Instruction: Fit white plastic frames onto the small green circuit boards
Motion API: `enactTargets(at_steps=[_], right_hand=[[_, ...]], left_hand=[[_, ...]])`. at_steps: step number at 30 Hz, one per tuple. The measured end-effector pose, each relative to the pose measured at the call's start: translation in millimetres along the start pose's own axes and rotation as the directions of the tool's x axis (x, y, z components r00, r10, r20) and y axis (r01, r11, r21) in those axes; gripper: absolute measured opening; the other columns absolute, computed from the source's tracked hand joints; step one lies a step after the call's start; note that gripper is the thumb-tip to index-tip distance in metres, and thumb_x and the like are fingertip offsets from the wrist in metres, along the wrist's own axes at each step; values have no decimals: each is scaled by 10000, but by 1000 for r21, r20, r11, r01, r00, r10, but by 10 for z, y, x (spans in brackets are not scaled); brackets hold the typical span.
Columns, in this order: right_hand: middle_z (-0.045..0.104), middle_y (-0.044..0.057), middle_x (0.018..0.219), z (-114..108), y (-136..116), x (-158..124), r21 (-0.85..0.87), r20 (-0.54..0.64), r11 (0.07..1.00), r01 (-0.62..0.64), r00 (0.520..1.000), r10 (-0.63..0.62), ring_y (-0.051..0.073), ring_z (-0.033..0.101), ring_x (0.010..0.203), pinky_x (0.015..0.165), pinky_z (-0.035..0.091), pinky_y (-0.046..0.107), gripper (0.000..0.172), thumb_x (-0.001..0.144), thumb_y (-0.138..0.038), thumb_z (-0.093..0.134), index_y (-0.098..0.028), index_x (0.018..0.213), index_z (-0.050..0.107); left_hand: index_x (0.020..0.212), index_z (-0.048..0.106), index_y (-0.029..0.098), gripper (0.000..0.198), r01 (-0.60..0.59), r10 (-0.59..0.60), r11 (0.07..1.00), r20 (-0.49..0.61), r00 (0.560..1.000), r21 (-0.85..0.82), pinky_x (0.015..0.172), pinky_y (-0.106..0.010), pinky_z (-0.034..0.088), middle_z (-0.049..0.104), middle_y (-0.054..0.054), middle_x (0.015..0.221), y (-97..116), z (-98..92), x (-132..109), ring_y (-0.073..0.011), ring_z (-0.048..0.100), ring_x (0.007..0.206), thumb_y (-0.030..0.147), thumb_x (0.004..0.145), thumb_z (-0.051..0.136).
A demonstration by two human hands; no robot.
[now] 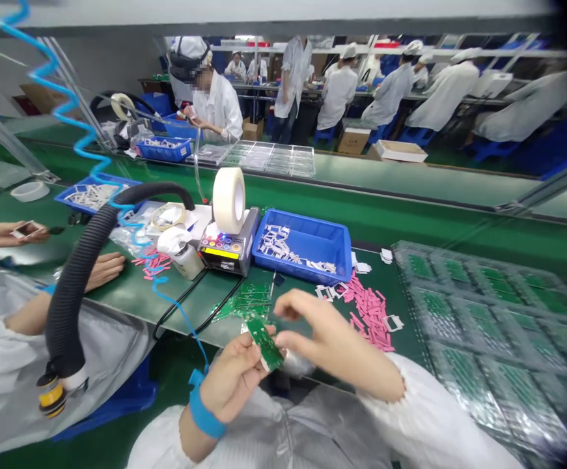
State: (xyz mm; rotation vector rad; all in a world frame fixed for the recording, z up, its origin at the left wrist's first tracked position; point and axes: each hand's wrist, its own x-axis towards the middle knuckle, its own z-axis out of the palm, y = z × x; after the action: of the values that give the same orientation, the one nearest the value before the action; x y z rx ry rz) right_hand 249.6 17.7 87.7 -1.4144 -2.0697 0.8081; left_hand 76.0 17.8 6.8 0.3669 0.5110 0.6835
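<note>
Long green bench (pixel 361 174), blue stools (pixel 417 135) beyond

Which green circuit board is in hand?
The rectangular green circuit board gripped by the left hand; the other boards lie on the green tabletop or in clear plastic trays.

"What hangs at the left?"
"A coiled blue cord (pixel 75 111), crossing in view a ribbed black hose (pixel 71 286) that bends down to a yellow-and-black fitting (pixel 51 394)."
"And nearer the middle?"
"A cream tape roll (pixel 223 198) stands on edge atop a grey machine (pixel 224 244), a yellow stripe (pixel 221 253) across the machine's front."
"Farther back?"
"A white-coated person (pixel 295 68) stands near seated people (pixel 336 98), a cardboard box (pixel 354 141) and a blue stool (pixel 417 135)."
</note>
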Motion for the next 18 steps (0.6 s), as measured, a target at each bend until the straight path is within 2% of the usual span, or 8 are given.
enactTargets(at_steps=[2,5,10,12,14,15,16,18], right_hand=[[620,44,894,42,-55,-62,-61,-19,996,-66,998,65,195,564,833,712,473,327,248,761,-311,687,-178,924,556],[623,62,954,89,-30,-78,-128,-52,990,-65,997,59,221,553,910,758,463,352,203,758,-204,678,-175,912,549],[646,19,925,-75,195,5,-11,-90,998,-57,994,55,163,591,863,745,468,280,201,728,-96,678,-190,837,537],[657,7,900,-304,373,85,-51,-153,998,-45,988,36,155,604,844,747,473,273,197,728,-130,694,-192,852,554],[660,0,923,-648,658,224,-150,-275,980,-130,958,85,142,613,853,775,481,263,198,752,-183,687,-196,908,568],[658,6,954,-847,843,316,-206,-353,955,-212,927,130,138,614,875,800,482,263,197,770,-202,673,-192,939,571],[655,2,983,-1048,1052,416,-264,-455,897,-355,866,208,128,614,890,823,480,252,207,780,-227,670,-192,960,575],[642,60,1013,-1397,1508,613,-277,-564,825,-493,778,276,160,605,935,877,468,315,206,817,-201,629,-131,1003,574]], left_hand=[[871,697,185,244,-82,84,996,-61,995,44,711,-236,468,692,-2,774,9,82,74,-104,599,681,246,649,774],[806,699,197,212,-125,132,990,-116,984,69,664,-207,460,675,17,757,-2,180,225,-82,563,650,223,617,792],[1117,630,266,541,-135,146,986,-100,984,102,884,-297,458,677,-30,1035,11,304,489,-157,618,879,242,605,802],[1198,571,331,606,-116,126,989,-100,987,95,969,-352,421,626,-33,1190,75,316,543,-198,603,1014,285,633,786],[1186,582,342,587,-77,93,992,-156,983,103,984,-386,413,599,-46,1249,155,270,560,-232,588,1069,350,632,779],[1146,616,320,564,-58,80,992,-202,976,113,964,-386,429,618,-61,1220,191,221,557,-237,600,1044,374,612,788],[1086,657,286,533,-47,77,991,-252,965,123,930,-374,450,655,-75,1151,219,156,549,-232,619,993,386,583,802],[954,711,229,447,-45,87,990,-335,938,131,858,-336,482,711,-79,952,241,-12,521,-202,640,872,376,547,823]])
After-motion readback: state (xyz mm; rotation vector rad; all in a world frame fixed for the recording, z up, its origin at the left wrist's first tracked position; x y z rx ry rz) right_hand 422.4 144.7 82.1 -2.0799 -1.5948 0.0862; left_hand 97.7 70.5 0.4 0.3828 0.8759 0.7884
